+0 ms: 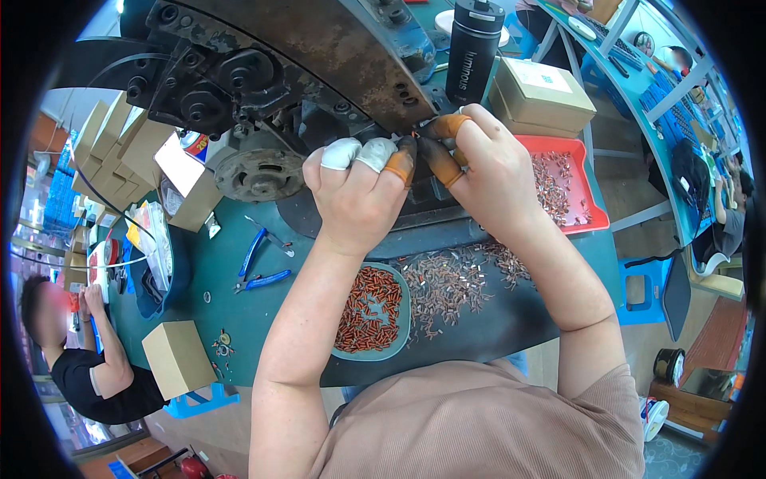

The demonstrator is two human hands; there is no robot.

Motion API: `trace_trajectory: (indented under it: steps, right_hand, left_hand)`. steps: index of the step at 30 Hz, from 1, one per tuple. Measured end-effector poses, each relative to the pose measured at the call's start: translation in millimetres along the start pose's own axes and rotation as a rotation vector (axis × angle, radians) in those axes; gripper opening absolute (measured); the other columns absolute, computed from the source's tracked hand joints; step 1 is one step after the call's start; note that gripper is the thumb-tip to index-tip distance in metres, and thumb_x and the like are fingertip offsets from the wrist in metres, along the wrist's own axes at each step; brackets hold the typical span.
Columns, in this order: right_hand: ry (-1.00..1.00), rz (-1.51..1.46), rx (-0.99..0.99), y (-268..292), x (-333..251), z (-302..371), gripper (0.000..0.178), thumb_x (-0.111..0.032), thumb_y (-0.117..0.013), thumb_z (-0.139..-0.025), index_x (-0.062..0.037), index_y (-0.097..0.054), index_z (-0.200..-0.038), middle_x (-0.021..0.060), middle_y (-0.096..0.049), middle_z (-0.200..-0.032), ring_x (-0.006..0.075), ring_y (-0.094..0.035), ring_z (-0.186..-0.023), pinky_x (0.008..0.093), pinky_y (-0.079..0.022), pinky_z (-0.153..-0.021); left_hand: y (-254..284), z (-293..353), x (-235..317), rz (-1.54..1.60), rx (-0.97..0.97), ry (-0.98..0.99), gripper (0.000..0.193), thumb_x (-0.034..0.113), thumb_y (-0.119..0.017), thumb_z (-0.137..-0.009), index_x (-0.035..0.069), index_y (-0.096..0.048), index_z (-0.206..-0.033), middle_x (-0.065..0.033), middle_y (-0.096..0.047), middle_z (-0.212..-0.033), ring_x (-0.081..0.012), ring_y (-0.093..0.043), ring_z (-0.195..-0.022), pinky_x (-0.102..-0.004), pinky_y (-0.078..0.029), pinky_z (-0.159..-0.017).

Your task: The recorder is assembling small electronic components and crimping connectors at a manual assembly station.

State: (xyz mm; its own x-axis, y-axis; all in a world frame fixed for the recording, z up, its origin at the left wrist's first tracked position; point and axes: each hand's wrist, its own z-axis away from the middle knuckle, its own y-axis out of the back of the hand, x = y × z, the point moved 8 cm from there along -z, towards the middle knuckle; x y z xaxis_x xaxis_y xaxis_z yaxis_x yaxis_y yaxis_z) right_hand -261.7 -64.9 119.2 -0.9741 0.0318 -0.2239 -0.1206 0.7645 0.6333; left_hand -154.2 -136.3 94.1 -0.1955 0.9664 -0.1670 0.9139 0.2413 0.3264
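Observation:
Both of my hands meet at the dark, worn metal machine (pixel 335 56), at its working end. White finger covers and an orange one wrap the fingers of my left hand (pixel 357 195), which are closed in a pinch. My right hand (pixel 496 172), wearing dark-stained orange finger covers, pinches close beside it. A tiny coppery bit shows between the fingertips, too small to name. Under my forearms sits a pale green dish (pixel 407 319) of small copper-coloured cylinders. Loose small metal pieces (pixel 447 291) lie heaped to its right. More small parts fill a red tray (pixel 600 217).
Blue-handled pliers (pixel 267 279) lie left on the green table (pixel 239 319). A black bottle (pixel 474 56) and cardboard box (pixel 542 96) stand behind my right hand. Further left are a blue bin (pixel 163 291) and small carton (pixel 177 359). A co-worker (pixel 104 379) sits at far left.

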Motion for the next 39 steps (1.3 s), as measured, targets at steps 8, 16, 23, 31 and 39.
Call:
trace_trajectory:
  steps: [8,16,23,31,39]
  right_hand:
    - [-0.220,-0.328,0.020,-16.3,15.6,6.9,0.018,-0.004,-0.070,-0.081,0.0010,-0.059,-0.094,0.0066,-0.057,-0.086,0.0132,-0.057,-0.065,0.0252,-0.045,-0.056]
    - [-0.370,-0.529,-0.114,6.3,17.9,34.5,0.014,-0.001,-0.064,-0.088,-0.0004,-0.059,-0.101,0.0029,-0.062,-0.090,0.0056,-0.058,-0.081,0.0207,-0.047,-0.068]
    - [-0.658,-0.174,-0.153,50.1,71.9,105.4,0.015,-0.001,-0.067,-0.085,-0.0010,-0.065,-0.100,0.0020,-0.062,-0.086,0.0066,-0.049,-0.067,0.0218,-0.041,-0.061]
    - [-0.461,-0.426,-0.384,3.5,4.7,117.9,0.017,0.001,-0.068,-0.079,-0.0014,-0.066,-0.095,0.0065,-0.059,-0.082,0.0148,-0.053,-0.065,0.0267,-0.044,-0.060]
    - [-0.460,-0.743,-0.586,-44.3,-49.8,113.7,0.018,-0.005,-0.072,-0.078,-0.0015,-0.068,-0.096,0.0114,-0.066,-0.087,0.0183,-0.064,-0.075,0.0289,-0.050,-0.066]
  left_hand:
    - [0.1,1.9,-1.0,0.027,0.015,0.013,0.020,0.016,-0.073,-0.070,0.015,-0.060,-0.084,0.0009,-0.061,-0.095,-0.0226,-0.052,-0.092,-0.0422,-0.037,-0.080]
    - [40.6,-11.9,2.8,0.140,-0.299,0.208,0.031,0.023,-0.079,-0.070,0.012,-0.067,-0.096,-0.0016,-0.058,-0.091,-0.0243,-0.053,-0.090,-0.0403,-0.035,-0.084]
    - [60.3,88.4,16.4,0.147,-1.052,0.548,0.045,0.025,-0.081,-0.067,0.001,-0.062,-0.100,-0.0170,-0.055,-0.099,-0.0338,-0.049,-0.101,-0.0469,-0.033,-0.094]
    - [69.5,112.5,10.7,0.141,-0.841,0.592,0.018,0.016,-0.078,-0.072,0.014,-0.072,-0.089,-0.0028,-0.061,-0.092,-0.0232,-0.054,-0.096,-0.0459,-0.027,-0.103]
    - [87.2,96.4,15.1,0.140,-0.730,0.578,0.019,0.013,-0.075,-0.073,0.015,-0.073,-0.092,-0.0027,-0.060,-0.091,-0.0229,-0.053,-0.096,-0.0469,-0.026,-0.104]
